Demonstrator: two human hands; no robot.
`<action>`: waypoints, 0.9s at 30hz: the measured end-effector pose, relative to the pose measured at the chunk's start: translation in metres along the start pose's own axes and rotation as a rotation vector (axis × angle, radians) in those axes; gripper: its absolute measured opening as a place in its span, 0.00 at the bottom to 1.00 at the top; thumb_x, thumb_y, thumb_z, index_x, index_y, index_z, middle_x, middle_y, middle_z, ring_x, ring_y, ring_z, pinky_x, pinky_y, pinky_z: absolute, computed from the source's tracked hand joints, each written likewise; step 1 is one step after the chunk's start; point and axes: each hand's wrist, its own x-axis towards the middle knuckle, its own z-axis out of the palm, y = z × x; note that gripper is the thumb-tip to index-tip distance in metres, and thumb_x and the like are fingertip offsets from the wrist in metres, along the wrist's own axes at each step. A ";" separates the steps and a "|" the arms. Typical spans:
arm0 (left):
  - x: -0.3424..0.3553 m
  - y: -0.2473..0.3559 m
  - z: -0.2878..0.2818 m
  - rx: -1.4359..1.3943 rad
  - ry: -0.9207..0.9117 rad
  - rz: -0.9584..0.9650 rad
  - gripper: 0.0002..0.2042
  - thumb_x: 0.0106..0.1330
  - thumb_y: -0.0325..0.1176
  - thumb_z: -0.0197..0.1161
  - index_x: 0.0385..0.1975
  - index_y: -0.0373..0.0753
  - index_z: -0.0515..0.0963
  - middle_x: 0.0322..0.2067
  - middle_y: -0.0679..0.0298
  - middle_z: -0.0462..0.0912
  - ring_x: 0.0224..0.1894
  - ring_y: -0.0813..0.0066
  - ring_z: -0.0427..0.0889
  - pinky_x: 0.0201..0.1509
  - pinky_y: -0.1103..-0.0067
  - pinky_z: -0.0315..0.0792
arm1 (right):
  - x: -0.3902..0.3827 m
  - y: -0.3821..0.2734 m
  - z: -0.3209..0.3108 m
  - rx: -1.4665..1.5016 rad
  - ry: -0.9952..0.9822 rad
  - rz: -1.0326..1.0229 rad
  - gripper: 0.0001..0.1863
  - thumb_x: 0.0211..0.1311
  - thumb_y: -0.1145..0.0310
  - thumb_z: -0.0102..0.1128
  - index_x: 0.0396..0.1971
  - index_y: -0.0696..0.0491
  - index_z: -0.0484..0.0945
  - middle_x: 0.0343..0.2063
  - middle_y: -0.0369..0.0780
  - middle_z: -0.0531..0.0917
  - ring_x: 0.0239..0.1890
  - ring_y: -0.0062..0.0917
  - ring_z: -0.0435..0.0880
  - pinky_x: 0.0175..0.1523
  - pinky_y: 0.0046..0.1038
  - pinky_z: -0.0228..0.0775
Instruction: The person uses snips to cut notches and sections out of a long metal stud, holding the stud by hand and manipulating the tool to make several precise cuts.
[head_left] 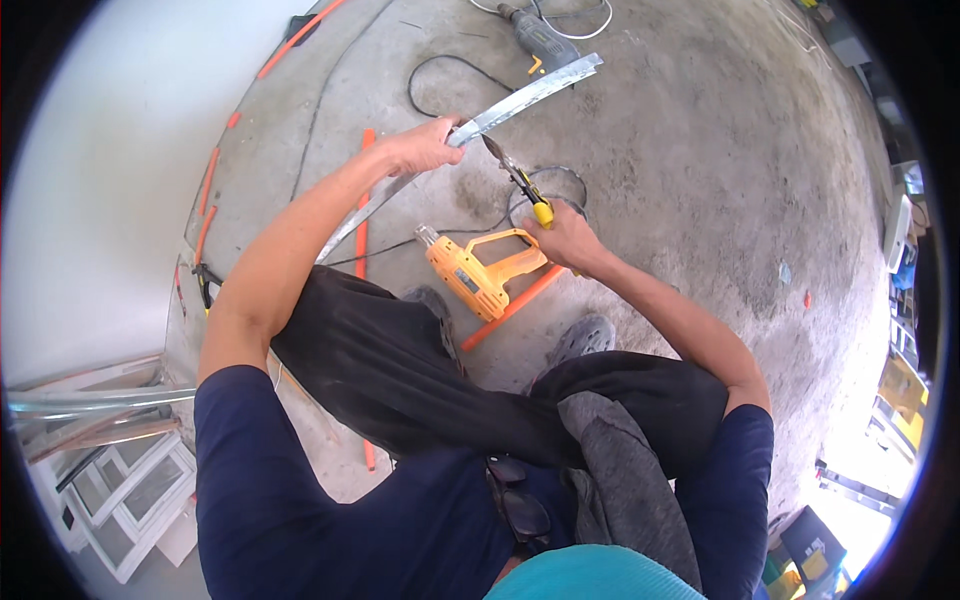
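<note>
My left hand point(425, 148) is closed around a long, thin galvanized metal strip point(530, 97), which runs slantwise from beside my left knee up to the far right. In my right hand point(567, 238) is a pair of tin snips point(522, 182) with yellow and black handles. Their dark jaws point at the strip just right of my left fingers. Whether the blades touch the metal I cannot tell. An orange heat gun point(475, 280) lies on the floor between my feet, below the snips.
A grey corded drill point(540, 42) lies at the far side, its cable looping over the concrete floor point(700, 180). Orange tubes point(364, 195) are scattered about, one under the heat gun. A white wall point(110, 200) rises at left, with white frames point(130, 490) stacked low beside it.
</note>
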 end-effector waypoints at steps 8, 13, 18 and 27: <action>0.003 -0.002 0.003 -0.017 -0.018 -0.015 0.32 0.61 0.30 0.62 0.67 0.34 0.64 0.41 0.69 0.74 0.41 0.82 0.71 0.47 0.82 0.69 | 0.005 -0.003 0.002 -0.010 0.018 -0.022 0.32 0.65 0.51 0.61 0.52 0.68 0.71 0.46 0.62 0.81 0.52 0.54 0.82 0.56 0.46 0.73; 0.003 -0.005 0.006 -0.018 0.028 -0.026 0.32 0.61 0.30 0.62 0.68 0.34 0.63 0.40 0.70 0.73 0.40 0.82 0.70 0.45 0.83 0.68 | 0.006 -0.006 0.007 -0.004 0.023 -0.025 0.33 0.64 0.51 0.61 0.53 0.68 0.72 0.46 0.63 0.81 0.52 0.55 0.81 0.57 0.46 0.73; 0.003 -0.004 0.008 -0.056 -0.004 0.002 0.32 0.60 0.30 0.61 0.68 0.35 0.63 0.38 0.71 0.73 0.38 0.83 0.69 0.42 0.83 0.67 | 0.006 -0.006 0.009 0.015 0.033 0.005 0.32 0.64 0.52 0.62 0.52 0.69 0.72 0.46 0.63 0.81 0.52 0.55 0.82 0.57 0.46 0.74; 0.007 -0.007 0.010 -0.051 -0.011 -0.004 0.30 0.61 0.31 0.62 0.65 0.36 0.67 0.37 0.73 0.72 0.36 0.84 0.68 0.40 0.84 0.66 | 0.011 0.000 0.016 0.017 0.036 -0.003 0.33 0.64 0.51 0.62 0.51 0.69 0.72 0.44 0.64 0.82 0.50 0.56 0.82 0.56 0.47 0.74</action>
